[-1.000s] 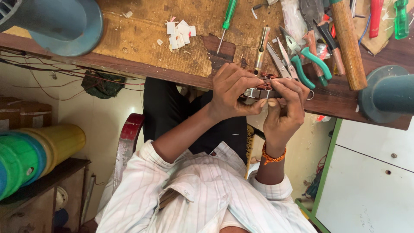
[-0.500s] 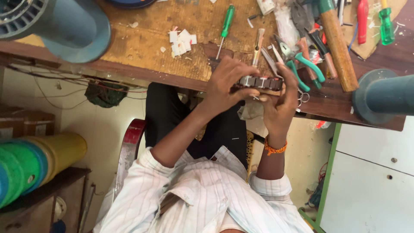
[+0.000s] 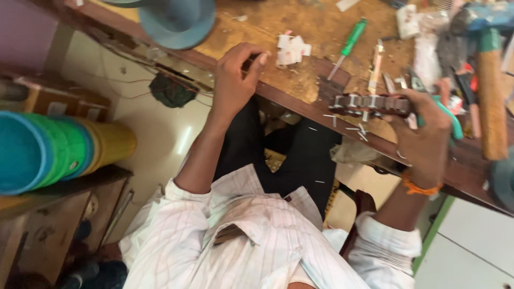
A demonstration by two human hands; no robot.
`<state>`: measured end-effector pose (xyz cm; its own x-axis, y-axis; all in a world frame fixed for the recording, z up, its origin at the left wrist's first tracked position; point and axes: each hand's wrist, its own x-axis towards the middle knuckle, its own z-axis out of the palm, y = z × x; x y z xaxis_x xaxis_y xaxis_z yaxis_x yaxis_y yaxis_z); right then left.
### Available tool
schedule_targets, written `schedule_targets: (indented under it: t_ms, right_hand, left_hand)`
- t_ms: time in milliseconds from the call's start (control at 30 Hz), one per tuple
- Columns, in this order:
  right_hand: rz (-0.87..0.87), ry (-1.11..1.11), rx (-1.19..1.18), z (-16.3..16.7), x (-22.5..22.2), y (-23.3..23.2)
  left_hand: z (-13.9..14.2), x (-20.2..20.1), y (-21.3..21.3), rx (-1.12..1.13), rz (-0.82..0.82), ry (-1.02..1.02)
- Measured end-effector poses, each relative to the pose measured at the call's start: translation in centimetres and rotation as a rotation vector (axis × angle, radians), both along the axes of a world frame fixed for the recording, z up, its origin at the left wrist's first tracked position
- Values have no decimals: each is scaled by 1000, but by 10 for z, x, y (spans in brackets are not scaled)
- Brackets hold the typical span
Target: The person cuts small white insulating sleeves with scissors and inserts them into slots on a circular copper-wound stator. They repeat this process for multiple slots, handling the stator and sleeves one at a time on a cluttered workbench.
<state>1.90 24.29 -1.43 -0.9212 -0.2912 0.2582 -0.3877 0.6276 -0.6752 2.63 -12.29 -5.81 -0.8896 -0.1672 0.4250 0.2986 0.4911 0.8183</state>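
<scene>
**Bench check: metal bar in right hand, left hand at table edge**

My right hand (image 3: 425, 136) is closed around one end of a long metal bar (image 3: 369, 103) made of repeating blocks. The bar juts out sideways from my grip and hangs level just over the near edge of the wooden workbench (image 3: 316, 32), well apart from my other hand. An orange band (image 3: 417, 187) sits on that wrist.

My left hand (image 3: 235, 80) is at the bench edge, fingers curled in with thumb and fingertips drawn together. Something small and dark may be pinched there, but I cannot tell what it is or whether anything is truly held (the picture is blurred at that spot). Just beside those fingertips lies a small heap of white paper scraps (image 3: 293, 49).

On the bench surface, between my two hands, a green-handled screwdriver (image 3: 348, 45) lies at a slant, tip pointing back toward me. Near it a slim metal tool (image 3: 376, 67) lies almost upright in the view, its lower end close to the bar. Behind my right hand are green-handled pliers (image 3: 447, 115) — partly hidden by my fingers — and, further right, a wooden-handled hammer (image 3: 490, 91) with its handle running toward me.

A grey spool (image 3: 176, 18) stands at the bench's far left. Below the bench, to my left, stacked blue, green and yellow plastic reels (image 3: 59, 150) lie on a low wooden shelf (image 3: 53, 214).
</scene>
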Motion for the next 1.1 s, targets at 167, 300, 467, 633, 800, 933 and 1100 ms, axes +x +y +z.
schedule_targets:
  t_ms: [167, 300, 467, 633, 800, 933, 1100]
  right_hand:
    - [44, -22, 95, 25, -9, 6]
    - [9, -110, 106, 33, -15, 8]
    - [6, -68, 3, 30, -33, -11]
    - [37, 103, 3, 23, -33, -15]
    - [-140, 378, 58, 15, 0, -5]
    - [-243, -47, -279, -9, 54, -31]
    - [50, -449, -490, -51, 77, -86]
  left_hand:
    - [-3, -26, -10, -229, -8, 29]
    - [-7, -55, -10, -445, -80, 73]
    - [-6, -64, -4, -533, -82, 92]
    - [-8, -64, -5, -311, -39, 150]
    - [-9, -45, -12, -65, -165, 63]
    - [-14, 8, 16, 87, -442, 27]
    - [-22, 50, 50, 77, -525, -56]
